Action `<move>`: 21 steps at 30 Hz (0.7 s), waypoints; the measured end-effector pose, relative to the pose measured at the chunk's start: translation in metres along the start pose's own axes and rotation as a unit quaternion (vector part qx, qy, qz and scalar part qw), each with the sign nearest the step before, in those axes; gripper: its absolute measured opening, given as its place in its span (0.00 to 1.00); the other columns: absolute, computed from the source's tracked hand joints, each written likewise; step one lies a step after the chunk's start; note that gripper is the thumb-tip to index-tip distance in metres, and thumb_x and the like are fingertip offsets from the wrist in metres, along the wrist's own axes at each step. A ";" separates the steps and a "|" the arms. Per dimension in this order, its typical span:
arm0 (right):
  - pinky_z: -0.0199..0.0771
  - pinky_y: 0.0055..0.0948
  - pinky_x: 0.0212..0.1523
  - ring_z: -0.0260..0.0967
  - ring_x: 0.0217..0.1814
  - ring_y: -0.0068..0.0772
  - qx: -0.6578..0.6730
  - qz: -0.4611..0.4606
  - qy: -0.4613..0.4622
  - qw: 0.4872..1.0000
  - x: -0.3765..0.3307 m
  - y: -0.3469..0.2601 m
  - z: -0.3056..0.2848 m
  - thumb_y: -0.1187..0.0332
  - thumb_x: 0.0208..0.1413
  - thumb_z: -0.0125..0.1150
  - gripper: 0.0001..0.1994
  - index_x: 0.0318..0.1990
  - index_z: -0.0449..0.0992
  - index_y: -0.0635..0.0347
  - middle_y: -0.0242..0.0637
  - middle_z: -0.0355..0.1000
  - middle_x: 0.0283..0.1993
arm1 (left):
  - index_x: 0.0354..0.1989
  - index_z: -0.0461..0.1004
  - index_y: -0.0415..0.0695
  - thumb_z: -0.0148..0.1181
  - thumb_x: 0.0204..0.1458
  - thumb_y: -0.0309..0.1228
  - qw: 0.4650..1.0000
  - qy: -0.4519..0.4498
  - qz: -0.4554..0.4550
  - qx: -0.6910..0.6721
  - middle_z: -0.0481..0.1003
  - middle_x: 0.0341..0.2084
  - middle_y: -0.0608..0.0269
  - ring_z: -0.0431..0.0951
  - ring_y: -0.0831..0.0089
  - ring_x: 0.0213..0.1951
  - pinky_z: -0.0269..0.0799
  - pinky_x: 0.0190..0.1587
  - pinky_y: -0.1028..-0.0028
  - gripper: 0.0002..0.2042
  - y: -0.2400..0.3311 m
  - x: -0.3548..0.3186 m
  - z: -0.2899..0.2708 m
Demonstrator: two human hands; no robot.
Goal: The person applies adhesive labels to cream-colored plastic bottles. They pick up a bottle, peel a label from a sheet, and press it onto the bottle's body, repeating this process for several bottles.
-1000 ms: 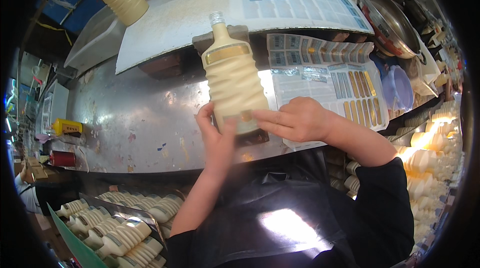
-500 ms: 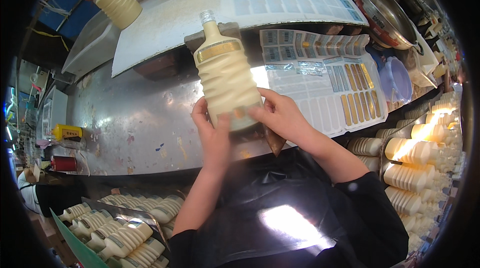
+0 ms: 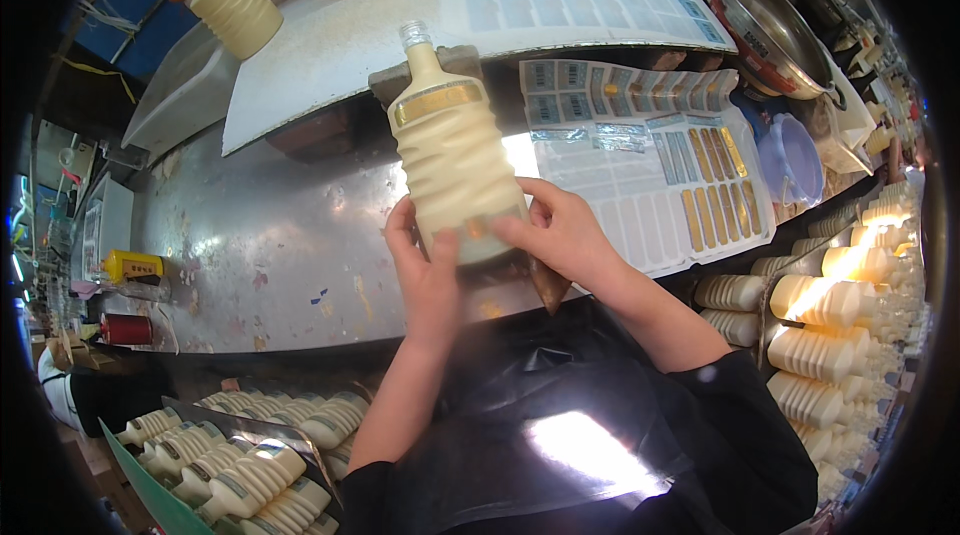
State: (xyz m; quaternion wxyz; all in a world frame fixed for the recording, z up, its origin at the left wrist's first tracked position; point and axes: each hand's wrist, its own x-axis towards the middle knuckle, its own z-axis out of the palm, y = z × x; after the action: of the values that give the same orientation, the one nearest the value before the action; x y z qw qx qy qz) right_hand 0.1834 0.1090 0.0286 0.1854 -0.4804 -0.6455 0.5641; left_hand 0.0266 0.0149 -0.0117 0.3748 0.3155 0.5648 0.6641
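A cream-coloured bottle with wavy sides and a clear threaded neck lies tilted in front of me, its neck pointing away and resting on a grey block. A gold band label crosses its shoulder. Near its base sits a small label with a gold spot. My left hand grips the lower left side, thumb on the front. My right hand closes round the lower right side, its thumb pressed on the small label. A brown pointed piece shows below the bottle.
Label sheets with gold and blue strips lie to the right; another sheet is on the white board. A metal pan and a lilac basin stand far right. Crated bottles are lower left, stacked bottles right.
My right thumb has shifted slightly left across the small label. The bottle and my left hand stay almost where they were.
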 end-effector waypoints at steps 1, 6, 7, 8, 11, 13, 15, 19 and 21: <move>0.78 0.32 0.41 0.78 0.37 0.30 0.006 0.003 -0.002 1.000 0.000 0.000 -0.001 0.52 0.51 0.71 0.33 0.61 0.75 0.63 0.42 0.80 0.36 | 0.70 0.50 0.36 0.60 0.63 0.39 1.000 -0.001 -0.001 0.002 0.58 0.66 0.49 0.60 0.61 0.67 0.55 0.70 0.62 0.34 0.000 0.001 0.000; 0.77 0.31 0.41 0.76 0.37 0.28 0.009 -0.003 -0.005 1.000 0.000 -0.001 -0.001 0.53 0.51 0.72 0.32 0.61 0.75 0.63 0.41 0.79 0.37 | 0.70 0.51 0.36 0.60 0.63 0.39 1.000 0.001 0.001 0.028 0.58 0.66 0.48 0.58 0.60 0.68 0.54 0.71 0.61 0.34 -0.007 0.002 -0.006; 0.77 0.31 0.41 0.76 0.37 0.27 0.017 -0.006 -0.003 1.000 -0.001 -0.001 -0.001 0.54 0.51 0.72 0.32 0.61 0.75 0.63 0.41 0.79 0.36 | 0.70 0.51 0.36 0.60 0.63 0.39 1.000 0.001 0.001 0.028 0.58 0.66 0.48 0.58 0.60 0.68 0.53 0.71 0.61 0.34 -0.008 0.002 -0.007; 0.77 0.30 0.41 0.76 0.37 0.27 0.026 -0.009 -0.001 1.000 -0.001 -0.001 0.000 0.54 0.51 0.72 0.32 0.61 0.75 0.63 0.40 0.79 0.36 | 0.70 0.51 0.36 0.60 0.63 0.40 1.000 0.001 0.002 0.027 0.58 0.66 0.48 0.58 0.60 0.68 0.53 0.71 0.61 0.34 -0.008 0.002 -0.007; 0.77 0.30 0.41 0.75 0.36 0.26 0.007 -0.003 0.006 1.000 0.000 0.001 0.001 0.55 0.51 0.72 0.32 0.61 0.75 0.62 0.39 0.79 0.36 | 0.70 0.51 0.36 0.61 0.63 0.40 1.000 -0.001 0.006 0.009 0.58 0.66 0.48 0.58 0.59 0.68 0.53 0.71 0.61 0.35 -0.008 0.001 -0.005; 0.77 0.30 0.41 0.75 0.37 0.26 -0.003 -0.011 0.007 1.000 -0.001 -0.002 0.000 0.55 0.53 0.71 0.31 0.61 0.75 0.62 0.39 0.79 0.36 | 0.70 0.52 0.36 0.59 0.64 0.41 0.999 -0.004 0.013 0.033 0.58 0.66 0.48 0.58 0.60 0.68 0.54 0.71 0.61 0.34 -0.010 0.002 -0.007; 0.77 0.31 0.42 0.75 0.37 0.26 0.016 -0.015 -0.006 1.000 0.001 0.003 0.000 0.55 0.56 0.69 0.29 0.62 0.75 0.62 0.39 0.79 0.37 | 0.70 0.53 0.36 0.55 0.66 0.42 1.000 0.004 0.012 -0.003 0.60 0.66 0.50 0.60 0.62 0.67 0.54 0.71 0.63 0.31 -0.013 0.002 -0.007; 0.77 0.31 0.44 0.75 0.38 0.26 0.137 -0.042 -0.060 0.988 0.006 0.021 -0.009 0.58 0.64 0.61 0.26 0.66 0.71 0.62 0.36 0.79 0.39 | 0.71 0.55 0.38 0.46 0.71 0.44 0.997 -0.002 0.014 -0.080 0.63 0.65 0.55 0.63 0.66 0.65 0.56 0.70 0.65 0.27 -0.014 0.000 -0.012; 0.77 0.29 0.46 0.75 0.40 0.24 0.121 -0.088 -0.046 0.988 0.009 0.034 -0.006 0.61 0.67 0.57 0.26 0.69 0.68 0.61 0.35 0.79 0.42 | 0.73 0.55 0.39 0.45 0.72 0.43 0.997 -0.022 0.031 -0.069 0.63 0.65 0.55 0.64 0.66 0.65 0.55 0.70 0.65 0.27 -0.018 -0.003 -0.016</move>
State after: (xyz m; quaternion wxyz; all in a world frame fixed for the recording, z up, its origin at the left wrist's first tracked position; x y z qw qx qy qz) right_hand 0.1976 0.1163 -0.0030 0.2609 -0.3692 -0.6199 0.6414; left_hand 0.0170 0.0058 -0.0317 0.3869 0.3207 0.4992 0.7059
